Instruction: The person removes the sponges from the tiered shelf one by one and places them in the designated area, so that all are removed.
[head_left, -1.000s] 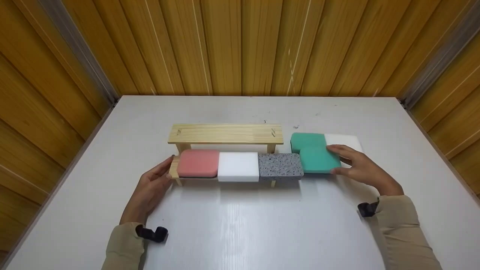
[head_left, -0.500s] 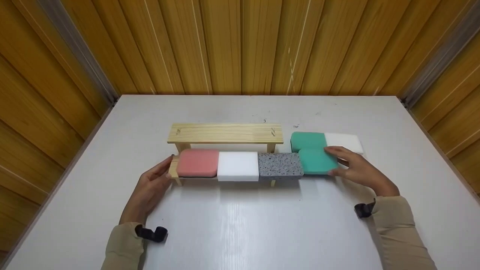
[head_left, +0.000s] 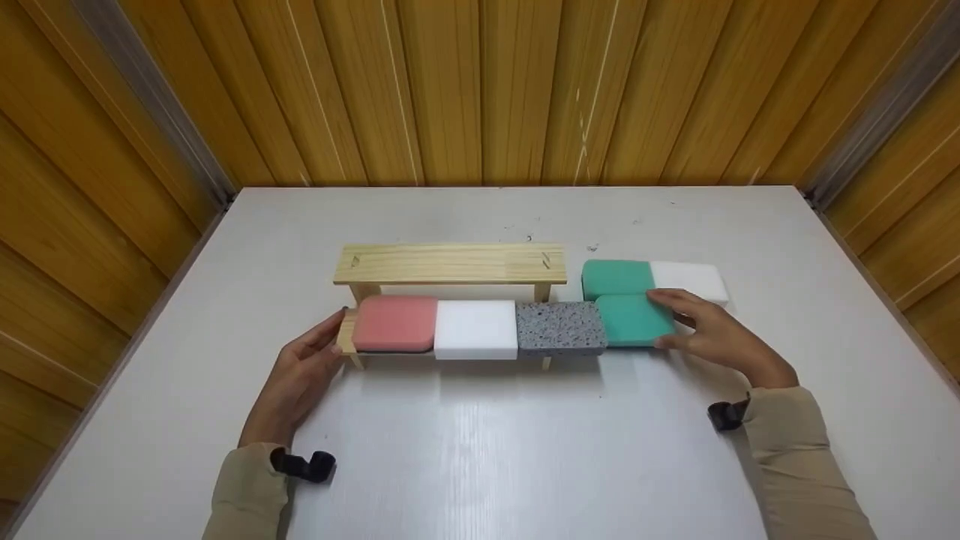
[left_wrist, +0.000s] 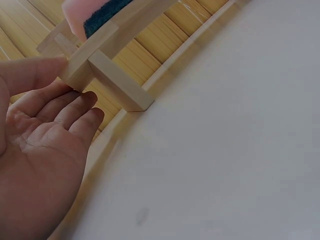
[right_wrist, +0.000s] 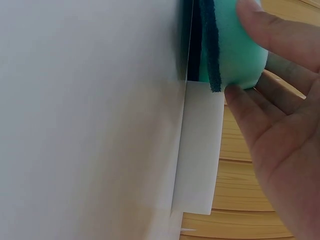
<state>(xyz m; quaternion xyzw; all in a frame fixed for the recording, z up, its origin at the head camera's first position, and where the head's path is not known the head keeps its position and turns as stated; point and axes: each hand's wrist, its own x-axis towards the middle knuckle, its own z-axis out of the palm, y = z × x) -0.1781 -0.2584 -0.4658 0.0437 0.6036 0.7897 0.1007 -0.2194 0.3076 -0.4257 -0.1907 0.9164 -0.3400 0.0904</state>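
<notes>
In the head view, my left hand (head_left: 296,375) pinches the left end of a low wooden stand (head_left: 348,334); the left wrist view shows the thumb (left_wrist: 37,74) against the board's end. On this stand, a pink sponge (head_left: 395,322), a white sponge block (head_left: 476,328) and a grey speckled block (head_left: 561,328) lie side by side. My right hand (head_left: 716,337) grips the right side of a green sponge (head_left: 635,320), whose left edge meets the grey block. A dark scouring layer (right_wrist: 212,47) backs this sponge in the right wrist view.
Just behind the row stands a second wooden stand (head_left: 450,262) with a bare top. Another green sponge (head_left: 616,276) and a white block (head_left: 688,280) lie behind the held sponge. The white table (head_left: 480,450) ends at ribbed wood-coloured walls (head_left: 450,90).
My right hand has shifted a little to the left with the green sponge, which now sits closer against the grey block. My left hand keeps its hold on the stand's end.
</notes>
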